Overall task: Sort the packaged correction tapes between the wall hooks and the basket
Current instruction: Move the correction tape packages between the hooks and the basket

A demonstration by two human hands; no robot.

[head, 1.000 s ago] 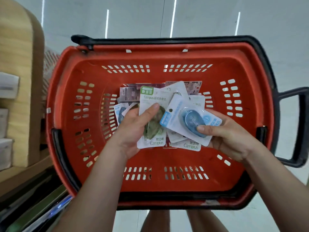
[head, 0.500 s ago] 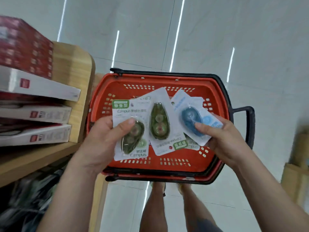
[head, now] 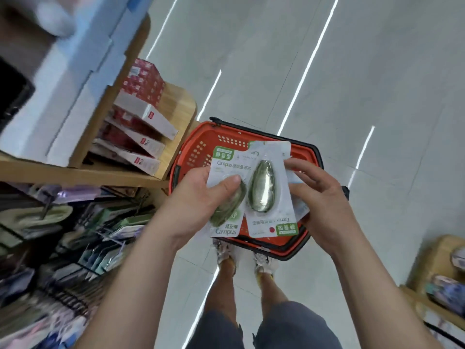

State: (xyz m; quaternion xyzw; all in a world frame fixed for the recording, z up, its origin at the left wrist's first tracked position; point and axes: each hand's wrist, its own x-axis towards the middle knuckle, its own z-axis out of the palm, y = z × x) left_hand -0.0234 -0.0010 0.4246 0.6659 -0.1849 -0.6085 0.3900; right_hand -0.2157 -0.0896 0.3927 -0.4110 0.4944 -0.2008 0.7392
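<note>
My left hand (head: 201,200) grips a green correction tape pack (head: 226,217), thumb pressed on its front. Beside it a second green correction tape pack (head: 269,192) is turned upside down, and my right hand (head: 319,195) holds it by its right edge. Behind that pack the edges of more packs (head: 300,210) show in my right hand. Both hands are above the red basket (head: 198,147), which stands on the floor below. Wall hooks (head: 47,205) with hanging packs are at the lower left, blurred.
A wooden shelf (head: 100,175) with slanted red and white boxes (head: 141,119) juts out at the left, touching the basket. My legs and shoes (head: 226,255) stand just behind the basket. Another wooden display (head: 437,278) is at the lower right. Pale tiled floor lies beyond.
My hands lifted the packs up out of the basket, and the view swung up and left toward the shelf and hooks. The blue pack has slipped behind the upside-down green one.
</note>
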